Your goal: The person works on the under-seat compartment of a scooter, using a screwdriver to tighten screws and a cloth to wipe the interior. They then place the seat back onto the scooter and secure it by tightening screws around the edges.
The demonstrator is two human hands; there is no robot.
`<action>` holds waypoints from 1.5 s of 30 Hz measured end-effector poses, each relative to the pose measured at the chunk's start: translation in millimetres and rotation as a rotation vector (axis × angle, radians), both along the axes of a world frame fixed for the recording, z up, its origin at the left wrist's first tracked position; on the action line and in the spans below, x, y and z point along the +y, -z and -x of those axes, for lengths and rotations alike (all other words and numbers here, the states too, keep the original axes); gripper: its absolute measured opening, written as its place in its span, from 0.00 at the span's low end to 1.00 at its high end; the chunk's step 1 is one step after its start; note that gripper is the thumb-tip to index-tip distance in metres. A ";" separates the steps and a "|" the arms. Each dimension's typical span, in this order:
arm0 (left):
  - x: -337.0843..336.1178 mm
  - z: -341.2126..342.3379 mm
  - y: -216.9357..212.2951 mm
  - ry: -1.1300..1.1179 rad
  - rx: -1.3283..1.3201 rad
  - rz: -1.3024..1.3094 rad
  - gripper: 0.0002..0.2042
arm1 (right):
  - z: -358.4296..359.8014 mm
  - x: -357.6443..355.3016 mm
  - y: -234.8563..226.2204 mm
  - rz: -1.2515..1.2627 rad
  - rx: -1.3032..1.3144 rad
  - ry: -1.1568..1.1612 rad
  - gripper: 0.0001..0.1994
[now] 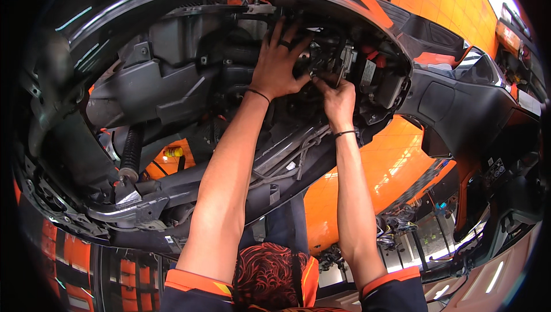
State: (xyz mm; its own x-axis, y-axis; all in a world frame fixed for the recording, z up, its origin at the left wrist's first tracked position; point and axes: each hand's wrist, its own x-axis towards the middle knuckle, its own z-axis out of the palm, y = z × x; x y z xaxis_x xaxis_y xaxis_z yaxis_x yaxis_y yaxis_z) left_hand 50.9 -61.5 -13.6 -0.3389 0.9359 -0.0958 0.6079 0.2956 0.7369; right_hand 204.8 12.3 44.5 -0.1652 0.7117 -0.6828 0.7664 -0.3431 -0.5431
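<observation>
Both my arms reach into the opened body of a motor scooter (172, 77), among its dark engine parts and hoses. My left hand (278, 65) lies spread over the engine parts, fingers stretched out and apart, with a dark ring on one finger. Its thumb comes close to a small shiny metal fitting (313, 75). Just to the right, my right hand (338, 98) has its fingers bent together at that same fitting. Whatever they pinch is too small and shadowed to name. A silvery metal part (346, 59) stands right above the right hand's knuckles.
A labelled dark box (385, 89) sits right of my right hand. A black coil spring (132, 150) and a frame tube with cables (287, 160) lie toward me. A yellow container (173, 151) shows below on the orange floor (367, 163). Black body panels (453, 105) stand at right.
</observation>
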 end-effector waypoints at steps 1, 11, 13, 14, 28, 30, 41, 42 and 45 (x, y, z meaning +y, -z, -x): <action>-0.3 -1.0 1.0 -0.004 -0.010 0.029 0.38 | -2.0 2.5 1.7 0.033 0.014 -0.005 0.10; -0.1 -1.6 12.2 -0.084 -0.015 -0.092 0.25 | -19.1 20.6 20.9 0.100 0.105 -0.147 0.10; 0.0 -2.3 12.8 -0.085 -0.008 -0.077 0.25 | -20.2 22.2 22.0 0.073 0.110 -0.171 0.10; 0.3 -3.0 13.2 -0.096 0.010 -0.105 0.25 | -20.1 21.9 22.5 0.076 0.098 -0.193 0.10; -0.3 -8.4 17.2 -0.123 0.074 -0.130 0.24 | -6.1 7.6 9.3 -0.410 -0.115 -0.499 0.10; 0.0 -7.8 15.8 -0.120 0.076 -0.127 0.24 | -5.3 6.0 8.2 -0.480 -0.139 -0.611 0.09; 1.7 -6.6 12.6 -0.118 0.067 -0.125 0.25 | 0.9 -6.1 11.5 -0.512 -0.200 -0.687 0.09; 2.3 -6.8 12.7 -0.125 0.070 -0.138 0.25 | 1.4 -7.2 12.2 -0.499 -0.202 -0.691 0.09; 1.9 -8.1 12.6 -0.131 0.051 -0.094 0.26 | 2.5 -9.7 14.9 -0.467 -0.277 -0.715 0.10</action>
State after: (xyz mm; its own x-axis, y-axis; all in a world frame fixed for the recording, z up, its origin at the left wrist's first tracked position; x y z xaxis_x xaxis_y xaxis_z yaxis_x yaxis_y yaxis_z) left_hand 58.9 -59.7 -26.2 -0.4611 0.8873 0.0111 0.6062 0.3059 0.7341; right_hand 202.3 2.6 29.6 -0.5481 0.7171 -0.4305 0.8364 0.4761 -0.2718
